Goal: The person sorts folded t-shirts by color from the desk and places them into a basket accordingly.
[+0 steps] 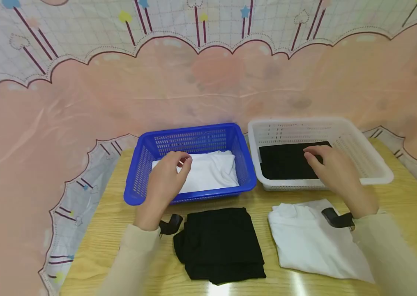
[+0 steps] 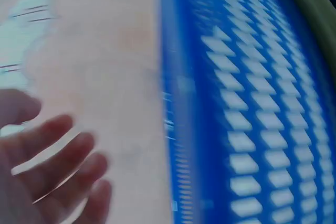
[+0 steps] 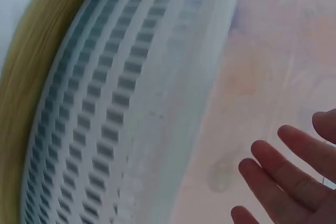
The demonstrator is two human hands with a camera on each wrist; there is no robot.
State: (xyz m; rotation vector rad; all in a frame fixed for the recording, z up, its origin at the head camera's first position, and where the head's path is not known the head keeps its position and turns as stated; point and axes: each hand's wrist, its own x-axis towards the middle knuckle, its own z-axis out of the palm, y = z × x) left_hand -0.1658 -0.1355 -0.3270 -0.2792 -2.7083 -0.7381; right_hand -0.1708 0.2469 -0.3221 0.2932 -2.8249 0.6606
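My left hand (image 1: 168, 174) hovers over the left part of a blue plastic basket (image 1: 245, 164), its fingers loosely bent with nothing in them. Inside that basket lies a folded white cloth (image 1: 212, 170). Over a white plastic basket (image 1: 372, 164) is my right hand (image 1: 335, 168), also holding nothing, fingers relaxed. A folded black cloth (image 1: 282, 160) lies in the white basket, partly covered by this hand. In the left wrist view the fingers (image 2: 63, 156) are spread beside the blue basket's slotted wall. The right wrist view shows the fingers (image 3: 294, 182) apart from the white basket's wall.
On the wooden table (image 1: 108, 238), a folded black garment (image 1: 223, 242) lies in front of the blue basket. A folded white garment (image 1: 308, 238) lies in front of the white basket, partly under the right forearm. A patterned curtain (image 1: 208, 82) hangs behind the baskets.
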